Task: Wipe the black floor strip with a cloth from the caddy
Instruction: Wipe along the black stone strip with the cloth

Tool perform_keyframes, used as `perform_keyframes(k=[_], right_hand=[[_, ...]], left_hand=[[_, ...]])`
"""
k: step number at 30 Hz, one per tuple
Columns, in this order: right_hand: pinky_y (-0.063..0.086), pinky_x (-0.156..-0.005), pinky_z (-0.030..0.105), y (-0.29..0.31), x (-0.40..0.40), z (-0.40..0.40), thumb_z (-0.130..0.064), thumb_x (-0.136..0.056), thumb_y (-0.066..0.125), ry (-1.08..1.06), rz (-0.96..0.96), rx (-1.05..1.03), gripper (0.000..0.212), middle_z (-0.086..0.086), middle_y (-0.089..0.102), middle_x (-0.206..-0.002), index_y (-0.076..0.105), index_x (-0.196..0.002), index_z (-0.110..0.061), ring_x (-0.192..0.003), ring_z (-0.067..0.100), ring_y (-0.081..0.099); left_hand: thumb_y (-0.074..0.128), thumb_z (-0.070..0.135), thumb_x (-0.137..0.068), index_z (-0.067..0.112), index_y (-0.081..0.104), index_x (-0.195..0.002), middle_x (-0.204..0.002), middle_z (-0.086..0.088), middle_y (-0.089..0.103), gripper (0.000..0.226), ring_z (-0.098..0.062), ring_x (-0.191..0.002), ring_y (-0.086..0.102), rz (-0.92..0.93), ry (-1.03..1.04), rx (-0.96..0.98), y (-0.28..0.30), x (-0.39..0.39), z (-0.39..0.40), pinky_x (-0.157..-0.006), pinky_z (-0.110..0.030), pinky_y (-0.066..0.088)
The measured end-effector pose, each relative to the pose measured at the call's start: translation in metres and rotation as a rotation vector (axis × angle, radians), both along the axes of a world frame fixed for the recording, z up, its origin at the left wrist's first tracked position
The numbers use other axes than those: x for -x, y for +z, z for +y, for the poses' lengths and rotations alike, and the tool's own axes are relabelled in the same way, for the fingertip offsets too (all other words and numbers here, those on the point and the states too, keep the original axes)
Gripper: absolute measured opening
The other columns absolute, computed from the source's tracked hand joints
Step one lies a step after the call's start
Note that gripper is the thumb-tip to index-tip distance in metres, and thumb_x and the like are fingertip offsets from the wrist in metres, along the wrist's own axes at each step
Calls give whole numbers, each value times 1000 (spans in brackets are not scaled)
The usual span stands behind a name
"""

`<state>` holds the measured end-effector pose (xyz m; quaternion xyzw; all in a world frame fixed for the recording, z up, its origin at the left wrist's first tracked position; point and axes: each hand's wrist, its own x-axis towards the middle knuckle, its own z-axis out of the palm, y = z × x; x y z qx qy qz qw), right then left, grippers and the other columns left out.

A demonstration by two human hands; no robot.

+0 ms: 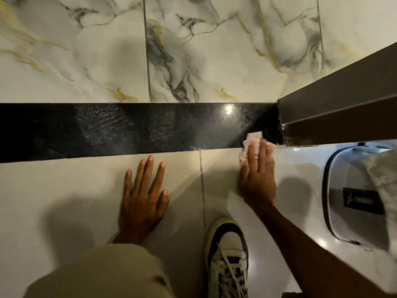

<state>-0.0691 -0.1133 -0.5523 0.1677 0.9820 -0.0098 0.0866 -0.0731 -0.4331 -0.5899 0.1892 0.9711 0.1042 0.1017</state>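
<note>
Biggest thing here is the floor: marble-look tiles (pixel 86 50) with grey and gold veins up top, plain pale tiles (pixel 64 190) at the bottom, and the black floor strip (pixel 129 130) running straight across between them. The strip is glossy, has a light glare spot toward its right side and some streaky smears left of centre. A brown door frame (pixel 343 104) comes in from the right and meets the strip's right end. Below that, at the right edge, sits a grey-white caddy (pixel 348 190) with a dark label, plus something pale and patterned draped at its edge; can't tell what exactly.

A beige trouser leg (pixel 107 272) fills the bottom left, and a white and dark sneaker (pixel 227 259) is planted next to it.

The left hand (pixel 144 194) is flat on the pale tile just below the strip, fingers spread, holding nothing. The right hand (pixel 257 175) is flat too, palm pressing down on a white cloth (pixel 252 139). The cloth sticks out past the fingertips onto the near edge of the strip, close to the door frame.
</note>
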Motion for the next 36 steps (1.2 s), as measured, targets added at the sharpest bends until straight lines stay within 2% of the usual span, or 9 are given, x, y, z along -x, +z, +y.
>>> perform_keyframes(k=[4,8,13,17,21,25,29,32,36], right_hand=[[11,-141,55,-10,71,16,-33,-118,24,-159,104,-40,62,24,11,-181,17,-172,-2,-170,42,9],[5,-142,41,-27,155,-35,-44,-117,15,-47,212,42,64,12,18,-182,24,-173,-13,-171,30,12],[17,-141,50,-21,72,-96,-37,-116,31,324,150,193,60,10,15,-183,24,-173,-17,-172,28,8],[33,-133,57,-7,-3,-67,-35,-114,32,68,86,123,60,13,22,-181,29,-171,-17,-170,31,17],[25,-137,56,-17,71,-80,-33,-118,27,-223,186,15,60,20,18,-181,22,-172,-8,-169,40,15],[13,-141,53,-36,152,-154,-34,-117,26,165,239,177,61,16,9,-183,16,-174,-14,-171,36,6],[17,-141,51,-32,116,-213,-38,-115,30,576,207,316,63,13,14,-183,20,-174,-17,-172,30,8],[24,-138,54,-27,51,-178,-34,-115,41,570,213,325,59,13,23,-181,32,-170,-15,-171,31,15],[34,-132,60,-19,41,-145,-28,-113,42,315,167,168,57,18,30,-177,40,-167,-9,-168,36,24]], left_hand=[[29,47,-110,16,25,-173,-183,-18,17,70,-38,-169,18,45,-5,-27,-8,-1,-1,-138,-61,10],[30,46,-110,18,21,-174,-183,-16,16,70,-35,-171,15,82,-1,-41,-17,-3,-2,-139,-57,5],[39,39,-105,16,32,-171,-181,-18,24,70,-39,-167,25,6,-3,-14,3,-2,-6,-135,-62,18],[37,41,-107,16,37,-169,-180,-17,26,67,-41,-165,29,-44,10,-3,19,-8,-34,-132,-67,26],[38,39,-106,14,37,-169,-179,-20,28,67,-43,-164,29,2,132,24,8,-17,-72,-131,-68,25],[37,39,-108,16,28,-172,-181,-20,24,69,-40,-166,24,75,302,48,-5,-25,-88,-136,-59,12],[35,39,-108,10,36,-169,-178,-24,29,68,-45,-163,30,52,424,80,-1,-32,-86,-132,-65,21],[36,39,-107,9,40,-167,-177,-23,30,67,-45,-162,33,36,439,55,8,-28,-82,-131,-68,27],[37,41,-107,11,41,-167,-177,-20,31,67,-43,-163,32,34,472,3,14,-25,-81,-129,-70,31]])
